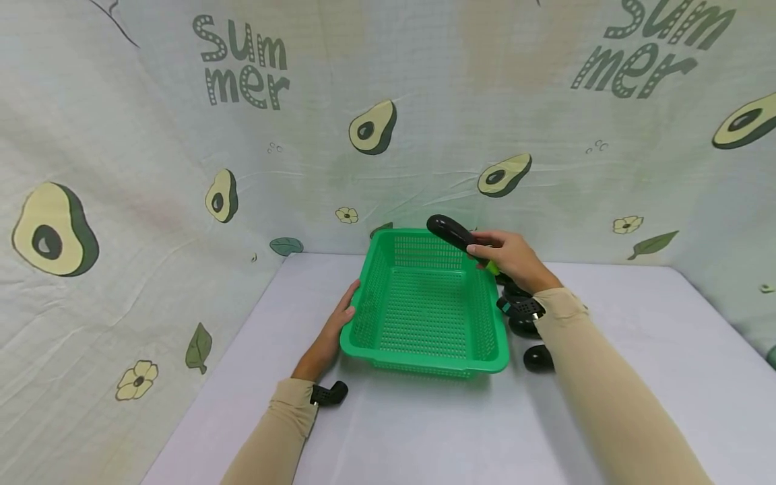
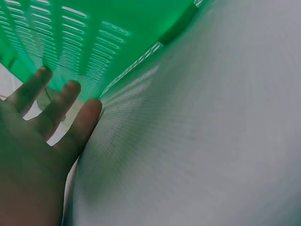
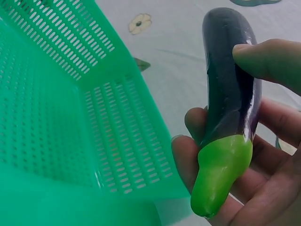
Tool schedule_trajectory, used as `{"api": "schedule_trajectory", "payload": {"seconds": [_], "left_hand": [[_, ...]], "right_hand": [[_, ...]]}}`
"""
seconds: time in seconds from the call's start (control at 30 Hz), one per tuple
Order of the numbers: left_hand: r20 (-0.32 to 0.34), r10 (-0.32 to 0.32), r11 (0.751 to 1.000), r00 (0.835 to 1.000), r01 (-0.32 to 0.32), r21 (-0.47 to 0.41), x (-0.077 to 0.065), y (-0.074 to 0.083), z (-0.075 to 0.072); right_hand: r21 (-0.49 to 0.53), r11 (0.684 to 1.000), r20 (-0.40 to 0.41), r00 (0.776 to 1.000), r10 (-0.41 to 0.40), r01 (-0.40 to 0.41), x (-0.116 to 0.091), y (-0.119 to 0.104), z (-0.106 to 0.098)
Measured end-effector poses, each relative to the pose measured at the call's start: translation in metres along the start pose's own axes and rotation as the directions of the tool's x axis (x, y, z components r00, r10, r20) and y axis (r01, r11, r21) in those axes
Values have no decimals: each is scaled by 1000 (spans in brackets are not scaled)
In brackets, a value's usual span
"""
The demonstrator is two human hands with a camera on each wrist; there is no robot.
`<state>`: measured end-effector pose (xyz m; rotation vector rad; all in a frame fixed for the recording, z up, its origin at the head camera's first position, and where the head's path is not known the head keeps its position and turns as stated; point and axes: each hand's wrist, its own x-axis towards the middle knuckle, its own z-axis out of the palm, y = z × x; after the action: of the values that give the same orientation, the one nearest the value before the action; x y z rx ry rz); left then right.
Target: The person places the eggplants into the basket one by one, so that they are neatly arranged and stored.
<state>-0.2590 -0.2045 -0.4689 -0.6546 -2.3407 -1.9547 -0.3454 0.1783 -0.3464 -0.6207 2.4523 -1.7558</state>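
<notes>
A dark purple eggplant (image 1: 450, 231) with a bright green stem end (image 3: 223, 165) is gripped by my right hand (image 1: 508, 258), thumb on one side and fingers round the other. It is held above the far right corner of a green plastic basket (image 1: 424, 357). The basket is slotted, with nothing lying inside it. My left hand (image 1: 330, 333) touches the basket's left side. In the left wrist view, the fingers (image 2: 59, 106) of that hand lie fairly straight against the slotted outer wall.
More dark eggplants (image 1: 538, 358) lie on the white tabletop (image 1: 388, 431) right of the basket, partly hidden by the right forearm. Behind stands a cloth backdrop (image 1: 424, 182) printed with avocados and lettering. Each wrist wears a black camera (image 1: 330, 394).
</notes>
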Motion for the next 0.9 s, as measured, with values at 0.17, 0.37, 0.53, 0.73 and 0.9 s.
{"api": "schedule_trajectory", "payload": {"seconds": [0.17, 0.37, 0.53, 0.73, 0.9], "left_hand": [[8, -22, 1000, 1000, 22, -16, -2, 1, -2], [23, -27, 998, 999, 28, -49, -2, 3, -2], [41, -8, 996, 999, 11, -86, -2, 0, -2], [52, -10, 995, 999, 15, -101, -2, -2, -2], [49, -10, 995, 999, 15, -103, -3, 0, 0]], "right_hand": [[83, 997, 28, 1000, 6, -8, 10, -5, 9], [69, 997, 58, 998, 40, -44, 20, -10, 15], [34, 998, 75, 996, 57, -59, 26, -8, 19], [20, 996, 94, 992, 82, -84, 32, 2, 23], [-48, 993, 77, 991, 108, -104, 37, 3, 27]]}}
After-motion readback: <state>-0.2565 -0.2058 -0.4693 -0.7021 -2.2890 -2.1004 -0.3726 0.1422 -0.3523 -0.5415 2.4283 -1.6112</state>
